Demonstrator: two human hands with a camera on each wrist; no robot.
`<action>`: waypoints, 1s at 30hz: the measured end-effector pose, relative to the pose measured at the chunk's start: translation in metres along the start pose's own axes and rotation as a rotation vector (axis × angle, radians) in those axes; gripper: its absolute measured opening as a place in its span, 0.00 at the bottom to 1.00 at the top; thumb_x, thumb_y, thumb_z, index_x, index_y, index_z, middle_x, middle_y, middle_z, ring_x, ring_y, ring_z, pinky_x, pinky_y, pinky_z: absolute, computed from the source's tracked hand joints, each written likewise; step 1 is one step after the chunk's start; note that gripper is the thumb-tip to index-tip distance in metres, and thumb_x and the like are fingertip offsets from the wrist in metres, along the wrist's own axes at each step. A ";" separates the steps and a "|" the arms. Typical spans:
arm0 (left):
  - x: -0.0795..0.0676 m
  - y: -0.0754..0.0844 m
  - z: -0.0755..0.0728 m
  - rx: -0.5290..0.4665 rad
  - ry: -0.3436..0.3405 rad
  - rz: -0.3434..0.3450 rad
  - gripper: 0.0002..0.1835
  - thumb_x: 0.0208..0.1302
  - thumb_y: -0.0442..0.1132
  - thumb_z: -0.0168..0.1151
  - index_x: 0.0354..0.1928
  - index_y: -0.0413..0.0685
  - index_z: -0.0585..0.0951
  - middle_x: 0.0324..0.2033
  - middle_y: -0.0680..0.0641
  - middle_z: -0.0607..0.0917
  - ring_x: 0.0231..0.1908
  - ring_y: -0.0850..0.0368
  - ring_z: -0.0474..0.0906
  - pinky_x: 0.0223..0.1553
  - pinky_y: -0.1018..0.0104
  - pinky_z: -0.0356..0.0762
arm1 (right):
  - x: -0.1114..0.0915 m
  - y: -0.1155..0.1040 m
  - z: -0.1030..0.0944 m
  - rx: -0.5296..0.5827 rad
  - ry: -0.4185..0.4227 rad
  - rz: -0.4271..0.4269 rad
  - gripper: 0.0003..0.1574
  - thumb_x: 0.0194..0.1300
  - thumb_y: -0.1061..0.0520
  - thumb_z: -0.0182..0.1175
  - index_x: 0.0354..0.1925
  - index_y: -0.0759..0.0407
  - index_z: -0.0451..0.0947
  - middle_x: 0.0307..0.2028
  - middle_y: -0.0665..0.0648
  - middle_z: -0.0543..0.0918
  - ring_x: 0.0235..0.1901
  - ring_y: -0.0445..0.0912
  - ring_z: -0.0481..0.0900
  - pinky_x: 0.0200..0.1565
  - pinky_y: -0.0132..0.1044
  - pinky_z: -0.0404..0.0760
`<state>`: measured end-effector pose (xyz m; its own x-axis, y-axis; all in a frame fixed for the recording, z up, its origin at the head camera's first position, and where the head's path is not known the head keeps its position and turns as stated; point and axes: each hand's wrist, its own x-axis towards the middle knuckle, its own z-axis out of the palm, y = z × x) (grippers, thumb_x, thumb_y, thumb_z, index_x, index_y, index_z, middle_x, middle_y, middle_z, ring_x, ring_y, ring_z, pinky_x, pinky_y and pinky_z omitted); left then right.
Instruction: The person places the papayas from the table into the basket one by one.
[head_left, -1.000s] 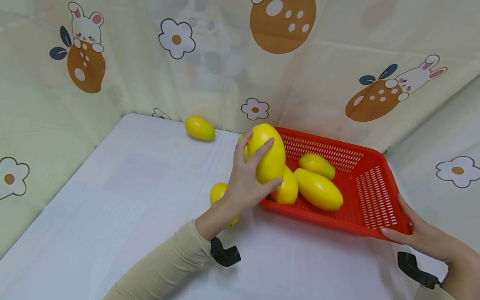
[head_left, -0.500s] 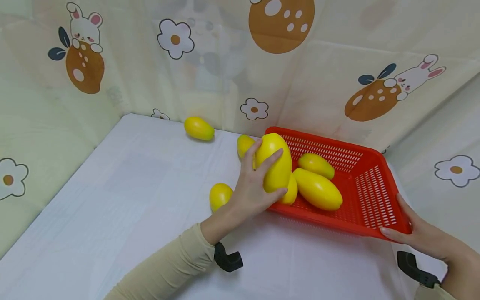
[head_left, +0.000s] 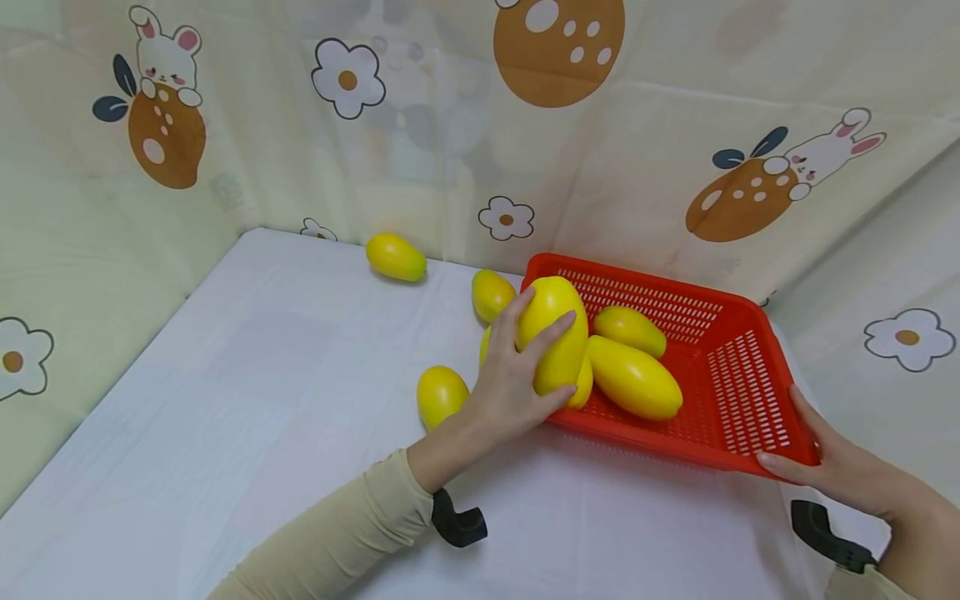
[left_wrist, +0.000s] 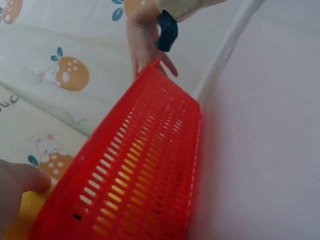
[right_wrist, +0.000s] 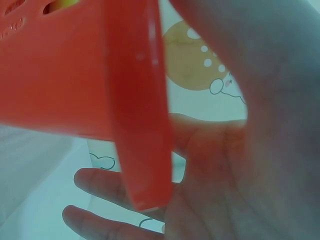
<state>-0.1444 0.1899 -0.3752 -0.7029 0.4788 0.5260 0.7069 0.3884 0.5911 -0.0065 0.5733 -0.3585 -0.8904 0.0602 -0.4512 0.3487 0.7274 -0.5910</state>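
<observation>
Head view shows the left hand (head_left: 510, 387) gripping a large yellow mango (head_left: 555, 333), thumb and fingers spread around it. This mango is at the left end of the red basket (head_left: 750, 333), over a half-hidden mango (head_left: 584, 385); whether these two touch, one cannot tell. The right hand (head_left: 847, 467) holds the basket by its near right corner, with the rim between thumb and fingers. The basket is toward the far right corner of the tabletop (head_left: 187, 400), and inside it lie also a long mango (head_left: 636, 378) and a smaller mango (head_left: 632, 330). Outside, a lone mango (head_left: 395, 257) rests by the far edge of the tabletop, a rounder mango (head_left: 492, 293) is just beside the basket's left end, and a nearer mango (head_left: 439, 395) is partly hidden behind the left arm.

The step in hand seems to be the placing of the gripped mango into the basket, which the right hand probably steadies. The next move would call for lowering it softly, then loosening the left fingers; more room is toward the basket's right end.
</observation>
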 end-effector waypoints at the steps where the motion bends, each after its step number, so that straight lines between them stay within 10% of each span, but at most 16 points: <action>1: 0.000 -0.001 0.001 0.011 0.004 0.017 0.42 0.50 0.48 0.72 0.68 0.64 0.64 0.72 0.46 0.46 0.70 0.49 0.49 0.66 0.50 0.63 | 0.000 0.000 0.000 -0.005 0.004 -0.001 0.65 0.67 0.47 0.55 0.67 0.41 0.08 0.63 0.76 0.51 0.51 0.46 0.64 0.41 0.46 0.84; 30: -0.002 -0.005 0.010 0.112 -0.048 0.152 0.33 0.54 0.44 0.68 0.64 0.66 0.69 0.70 0.45 0.50 0.71 0.51 0.45 0.68 0.56 0.59 | 0.001 0.003 0.000 0.013 0.000 0.016 0.65 0.66 0.47 0.56 0.67 0.46 0.09 0.62 0.79 0.49 0.54 0.67 0.56 0.40 0.49 0.84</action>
<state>-0.1459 0.1946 -0.3849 -0.5844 0.5749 0.5727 0.8111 0.3926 0.4335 -0.0066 0.5753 -0.3611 -0.8845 0.0721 -0.4610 0.3671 0.7175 -0.5920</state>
